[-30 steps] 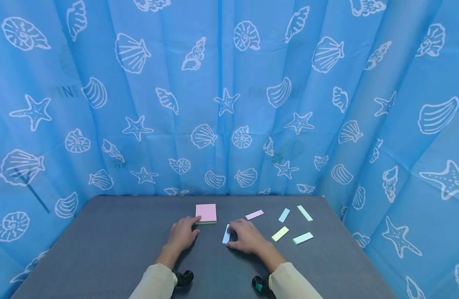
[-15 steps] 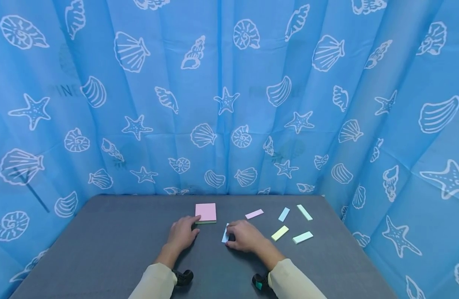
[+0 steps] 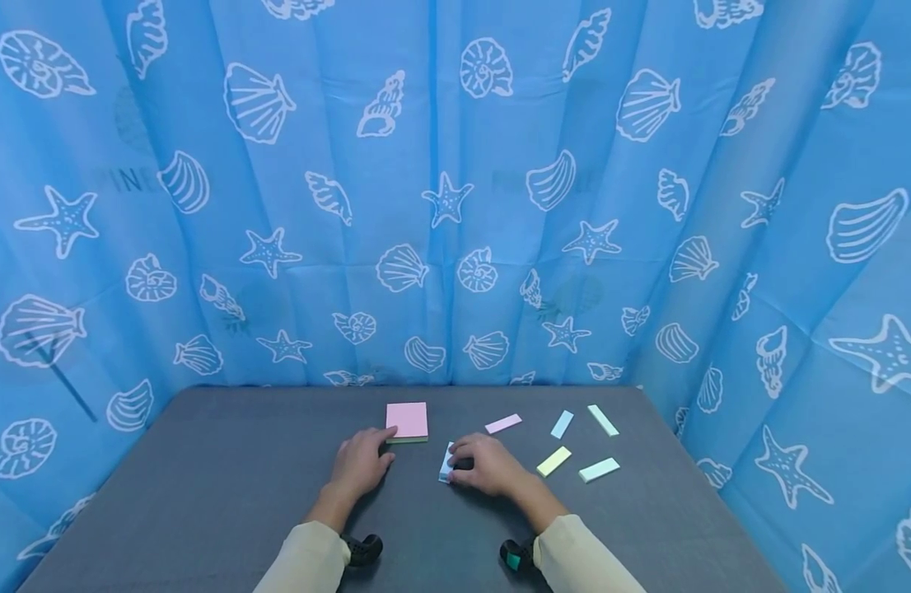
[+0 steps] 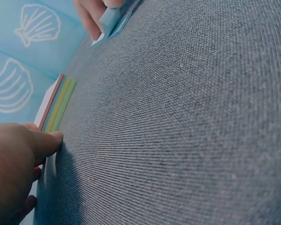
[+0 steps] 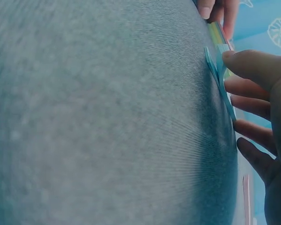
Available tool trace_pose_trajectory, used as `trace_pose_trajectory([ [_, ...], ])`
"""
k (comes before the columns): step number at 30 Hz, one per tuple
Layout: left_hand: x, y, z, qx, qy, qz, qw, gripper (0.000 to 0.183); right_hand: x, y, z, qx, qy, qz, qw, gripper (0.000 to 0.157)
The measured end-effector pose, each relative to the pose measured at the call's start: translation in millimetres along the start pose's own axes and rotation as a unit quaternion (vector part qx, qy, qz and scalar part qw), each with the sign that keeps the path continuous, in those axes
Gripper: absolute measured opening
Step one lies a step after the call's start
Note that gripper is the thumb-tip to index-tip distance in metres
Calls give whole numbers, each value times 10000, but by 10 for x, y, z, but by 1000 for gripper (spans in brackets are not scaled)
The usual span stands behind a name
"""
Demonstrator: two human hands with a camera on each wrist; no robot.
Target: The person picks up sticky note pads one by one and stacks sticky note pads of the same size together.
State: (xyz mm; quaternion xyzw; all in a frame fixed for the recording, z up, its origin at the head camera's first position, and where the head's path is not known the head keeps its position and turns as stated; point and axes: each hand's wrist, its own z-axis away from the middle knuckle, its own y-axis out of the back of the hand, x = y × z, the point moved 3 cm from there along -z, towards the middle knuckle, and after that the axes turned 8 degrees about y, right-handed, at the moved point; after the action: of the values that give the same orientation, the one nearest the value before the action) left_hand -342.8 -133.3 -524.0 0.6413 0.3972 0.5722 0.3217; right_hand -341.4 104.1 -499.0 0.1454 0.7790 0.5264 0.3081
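Note:
A square stack of sticky notes [image 3: 407,418] has a pink top and shows red, yellow and green layers at its edge in the left wrist view. My left hand [image 3: 361,463] rests at its near left corner, index fingertip on top and thumb by the side. To the right lies a narrow light blue sticky note pad [image 3: 444,473]. My right hand [image 3: 488,465] pinches its upper sheets. In the right wrist view, the thumb [image 5: 246,63] bends those sheets up, leaving a gap above the lower part of the pad, which lies on the table.
On the grey table [image 3: 226,478], several narrow note pads lie to the right: pink [image 3: 503,423], blue [image 3: 562,424], yellow [image 3: 554,461] and pale green [image 3: 600,469], plus another green strip [image 3: 603,420]. A blue shell-print curtain [image 3: 426,206] hangs behind.
The near end of the blue pad's upper sheets has been lifted and bent up by my right thumb. My left hand stays at the square stack.

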Motion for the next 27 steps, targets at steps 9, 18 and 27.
trace_pose_trajectory([
  [9, 12, 15, 6, -71, 106, -13, 9999, 51, 83, -35, 7, 157, -138, -376, 9991, 21],
  [18, 12, 12, 2, -65, 41, -21, 10000, 51, 102, -45, 29, 253, -179, -451, 9985, 22],
  [27, 11, 6, 3, -53, 36, -28, 10000, 51, 56, -71, 5, 463, -235, 55, 9986, 23],
])
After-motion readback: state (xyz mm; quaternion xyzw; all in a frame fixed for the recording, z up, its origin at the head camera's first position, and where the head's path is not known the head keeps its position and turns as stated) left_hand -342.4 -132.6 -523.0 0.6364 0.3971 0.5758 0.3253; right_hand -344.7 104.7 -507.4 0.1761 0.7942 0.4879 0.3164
